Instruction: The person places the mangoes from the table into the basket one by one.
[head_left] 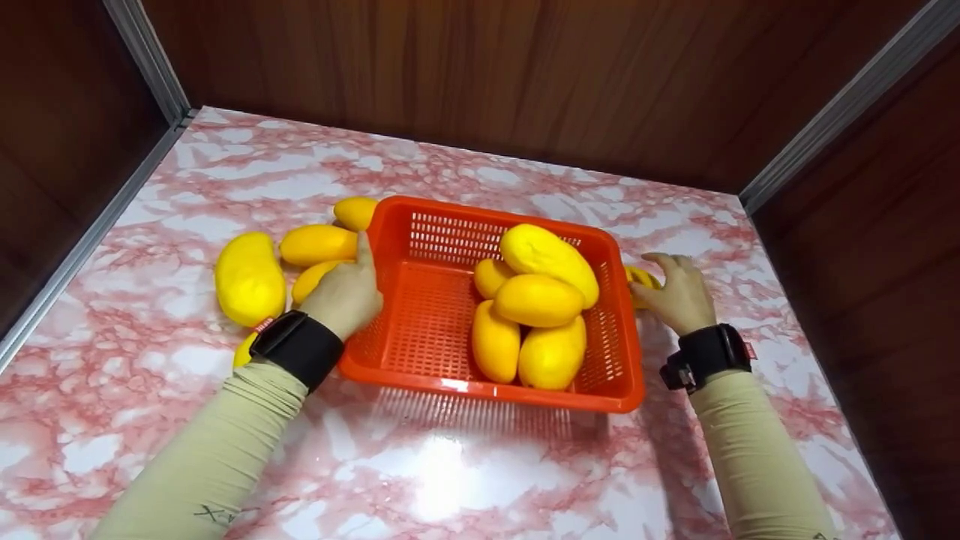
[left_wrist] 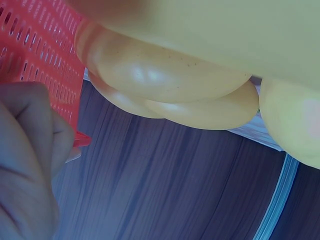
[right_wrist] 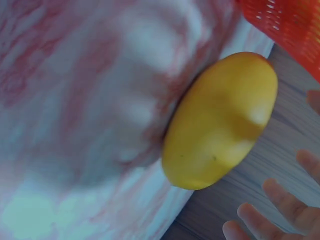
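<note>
A red plastic basket (head_left: 427,322) with slotted walls sits mid-table, several yellow mangoes (head_left: 538,300) heaped in its right half. My left hand (head_left: 346,294) grips the basket's left rim, its fingers curled there in the left wrist view. More mangoes (head_left: 250,279) lie on the table left of the basket, partly behind that hand; the left wrist view shows some close up (left_wrist: 165,75). Beyond the right wall, my right hand (head_left: 681,292) is spread beside a single mango (right_wrist: 220,122). In the right wrist view its fingers (right_wrist: 287,200) stand apart from that fruit.
The table (head_left: 360,465) has a red and white marbled top. Dark wood panels (head_left: 465,75) with metal corner strips (head_left: 847,97) close in its back and sides. Another mango (head_left: 244,351) shows partly behind the left wrist band.
</note>
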